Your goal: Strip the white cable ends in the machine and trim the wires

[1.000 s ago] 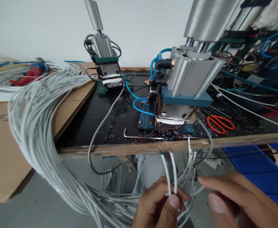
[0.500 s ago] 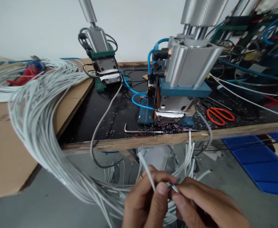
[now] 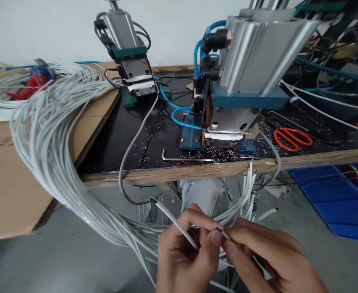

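Note:
My left hand (image 3: 186, 248) is closed on a white cable (image 3: 176, 223), which sticks out up and to the left and ends in a dark tip. Its thumb and forefinger meet close to my right fingertips. In a pinch, my right hand (image 3: 267, 254) holds another white cable end (image 3: 224, 234), whose dark inner wires point at the left thumb. Whether the left fingertips grip those wires too is hard to see. Below and behind both hands hangs a thick bundle of white cables (image 3: 87, 215), with several stripped ends (image 3: 248, 183) standing up beyond the right hand.
On the black bench (image 3: 105, 156) stand a large pneumatic press (image 3: 252, 61) and a smaller press (image 3: 122, 32). A hex key (image 3: 187, 159), orange-handled scissors (image 3: 293, 138) and coloured scraps lie near its wooden edge. Cardboard (image 3: 10, 175) is left; a blue bin (image 3: 331, 199) is right.
The cable in my left hand has swung left and lower, showing its dark tip. My left thumb has shifted toward the right fingertips. The view has moved, with the bench higher in it.

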Available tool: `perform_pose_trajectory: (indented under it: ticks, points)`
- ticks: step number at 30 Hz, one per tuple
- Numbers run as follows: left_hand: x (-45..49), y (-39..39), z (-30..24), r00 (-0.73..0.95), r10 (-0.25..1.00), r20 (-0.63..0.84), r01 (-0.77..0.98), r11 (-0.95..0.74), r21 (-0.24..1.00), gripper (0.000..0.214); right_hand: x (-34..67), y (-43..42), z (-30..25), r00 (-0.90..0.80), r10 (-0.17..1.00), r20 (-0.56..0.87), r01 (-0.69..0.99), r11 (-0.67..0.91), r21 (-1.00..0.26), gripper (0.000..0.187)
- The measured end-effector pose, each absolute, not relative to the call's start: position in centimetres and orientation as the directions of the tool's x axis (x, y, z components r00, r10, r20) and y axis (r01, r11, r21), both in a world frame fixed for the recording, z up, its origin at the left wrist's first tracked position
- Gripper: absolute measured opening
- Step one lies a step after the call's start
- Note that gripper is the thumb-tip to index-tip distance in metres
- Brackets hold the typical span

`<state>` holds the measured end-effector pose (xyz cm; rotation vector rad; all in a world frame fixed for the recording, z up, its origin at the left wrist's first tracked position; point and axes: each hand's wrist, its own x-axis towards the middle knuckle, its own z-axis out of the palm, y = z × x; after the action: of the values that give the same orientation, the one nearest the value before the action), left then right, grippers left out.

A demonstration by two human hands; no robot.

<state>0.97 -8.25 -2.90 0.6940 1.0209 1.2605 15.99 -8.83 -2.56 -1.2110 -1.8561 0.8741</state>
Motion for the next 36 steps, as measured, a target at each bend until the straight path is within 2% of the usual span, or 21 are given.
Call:
perform_pose_trajectory:
  ticks: [4, 6, 10, 12, 15, 18, 23, 28, 30, 32, 34, 36]
  points:
    - [0.9, -8.4, -3.5, -0.028, 0.975, -0.220, -0.357, 0.195, 0.913, 0.013, 16.2, -8.9, -2.0, -0.294, 0.938, 0.182, 0.432, 0.301, -0.851, 0.021]
    - [0.8, -8.4, -3.6, 0.036, 0.971, -0.235, -0.279, 0.236, 0.931, 0.011, 16.2, -9.1, -1.7, -0.299, 0.934, 0.197, 0.462, 0.322, -0.826, 0.023]
    - [0.3, -7.9, -3.1, 0.174, 0.931, -0.322, -0.057, 0.336, 0.940, 0.011, 16.8, -9.6, -1.5, -0.360, 0.902, 0.239, 0.612, 0.422, -0.669, 0.024]
    - [-0.1, -7.5, -2.7, 0.241, 0.902, -0.359, 0.046, 0.359, 0.932, 0.010, 17.4, -9.7, -1.5, -0.435, 0.877, 0.203, 0.662, 0.464, -0.588, 0.025]
    - [-0.7, -7.1, -2.3, 0.351, 0.877, -0.327, 0.229, 0.259, 0.939, 0.011, 18.0, -9.8, -1.8, -0.525, 0.839, 0.139, 0.682, 0.513, -0.521, 0.029]
    - [-0.9, -7.1, -2.4, 0.360, 0.885, -0.293, 0.338, 0.169, 0.926, 0.013, 18.1, -9.7, -2.2, -0.518, 0.844, 0.137, 0.673, 0.501, -0.543, 0.029]
    - [-1.4, -7.4, -3.0, 0.362, 0.880, -0.308, 0.235, 0.234, 0.943, 0.013, 17.7, -10.1, -2.3, -0.456, 0.883, 0.109, 0.606, 0.398, -0.689, 0.024]
    - [-2.6, -7.2, -2.9, 0.581, 0.754, -0.306, 0.293, 0.157, 0.943, 0.022, 18.0, -10.8, -2.6, -0.530, 0.847, 0.041, 0.485, 0.342, -0.805, 0.025]
    - [-2.3, -7.3, -3.0, 0.507, 0.799, -0.325, 0.219, 0.245, 0.944, 0.021, 17.9, -10.6, -2.7, -0.503, 0.864, -0.009, 0.455, 0.256, -0.853, 0.026]
    - [-1.4, -7.7, -3.4, 0.335, 0.870, -0.363, 0.059, 0.365, 0.929, 0.019, 17.3, -10.4, -3.0, -0.433, 0.900, -0.058, 0.393, 0.130, -0.910, 0.033]
    - [-0.3, -8.3, -4.0, 0.182, 0.902, -0.391, -0.145, 0.418, 0.897, 0.018, 16.3, -10.5, -3.4, -0.317, 0.945, -0.087, 0.247, -0.006, -0.969, 0.036]
    - [0.8, -9.0, -4.5, 0.130, 0.905, -0.405, -0.329, 0.424, 0.844, 0.020, 15.1, -11.1, -4.0, -0.197, 0.967, -0.162, 0.062, -0.152, -0.986, 0.036]
